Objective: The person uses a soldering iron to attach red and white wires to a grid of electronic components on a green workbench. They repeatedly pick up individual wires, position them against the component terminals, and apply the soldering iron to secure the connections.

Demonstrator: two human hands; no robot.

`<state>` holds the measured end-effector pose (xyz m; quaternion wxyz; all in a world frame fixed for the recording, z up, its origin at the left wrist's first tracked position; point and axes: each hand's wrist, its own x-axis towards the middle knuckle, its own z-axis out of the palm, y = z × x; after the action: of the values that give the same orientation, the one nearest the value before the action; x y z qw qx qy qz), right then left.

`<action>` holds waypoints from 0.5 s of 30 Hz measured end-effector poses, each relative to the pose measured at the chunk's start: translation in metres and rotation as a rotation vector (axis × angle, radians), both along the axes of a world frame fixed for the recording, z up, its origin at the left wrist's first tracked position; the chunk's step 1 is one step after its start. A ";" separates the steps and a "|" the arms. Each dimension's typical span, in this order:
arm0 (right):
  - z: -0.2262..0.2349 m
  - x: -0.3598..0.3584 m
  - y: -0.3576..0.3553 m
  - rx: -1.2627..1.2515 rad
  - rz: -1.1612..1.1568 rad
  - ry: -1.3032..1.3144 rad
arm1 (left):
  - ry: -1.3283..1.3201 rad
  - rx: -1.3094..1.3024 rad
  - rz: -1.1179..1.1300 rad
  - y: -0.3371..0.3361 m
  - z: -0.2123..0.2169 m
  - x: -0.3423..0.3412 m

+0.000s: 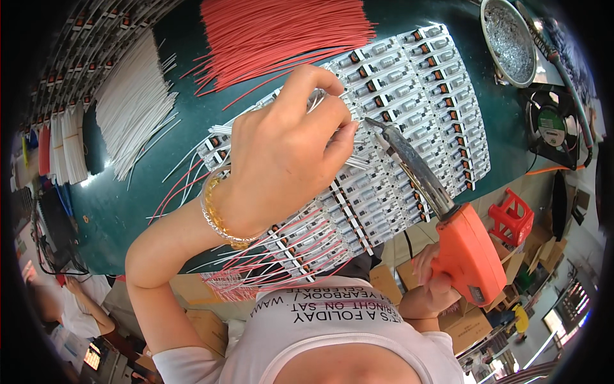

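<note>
My left hand (288, 150) hovers over a panel of circuit boards (409, 96), its fingers bent and closed on a bundle of thin white wires (357, 162). The bundle's ends stick out on both sides of the hand; the fingertips' exact grip is partly hidden. My right hand (433, 275) is wrapped round the handle of a red soldering gun (472, 253). The gun's dark metal tip points up and left, close to my left fingertips over the boards. Red and white wires (307, 240) trail from the boards along the near edge.
Red wires (288, 38) lie piled at the far side, white wires (134, 102) to their left. A metal bowl of silvery bits (508, 41) and a black fan (553, 125) stand at the right. Beyond the green table (105, 221) are a red stool (511, 217) and cardboard boxes. Another person works at lower left.
</note>
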<state>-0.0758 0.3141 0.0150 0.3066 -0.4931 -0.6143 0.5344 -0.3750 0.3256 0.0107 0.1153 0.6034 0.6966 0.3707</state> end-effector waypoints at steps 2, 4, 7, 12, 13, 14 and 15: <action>0.005 -0.006 0.003 -0.027 -0.018 0.083 | 0.018 0.008 0.000 0.000 0.000 0.000; 0.007 -0.005 0.006 -0.029 0.010 0.203 | 0.039 -0.001 -0.004 -0.001 0.001 -0.001; 0.009 -0.006 0.010 -0.077 0.053 0.214 | 0.046 0.075 0.006 0.001 -0.006 -0.001; -0.001 0.009 0.003 -0.135 0.045 0.277 | 0.029 0.032 -0.005 0.000 -0.001 0.001; -0.002 0.014 0.002 -0.154 0.047 0.301 | 0.031 0.037 0.004 -0.001 0.000 0.000; -0.005 0.020 0.000 -0.182 0.044 0.329 | 0.033 0.041 0.013 -0.002 0.002 0.000; -0.009 0.027 -0.004 -0.214 0.031 0.365 | -0.025 0.014 -0.012 -0.003 0.004 -0.001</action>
<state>-0.0487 0.3100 0.0059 0.3504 -0.4083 -0.4958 0.6817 -0.3763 0.3231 0.0143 0.1220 0.6038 0.6886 0.3826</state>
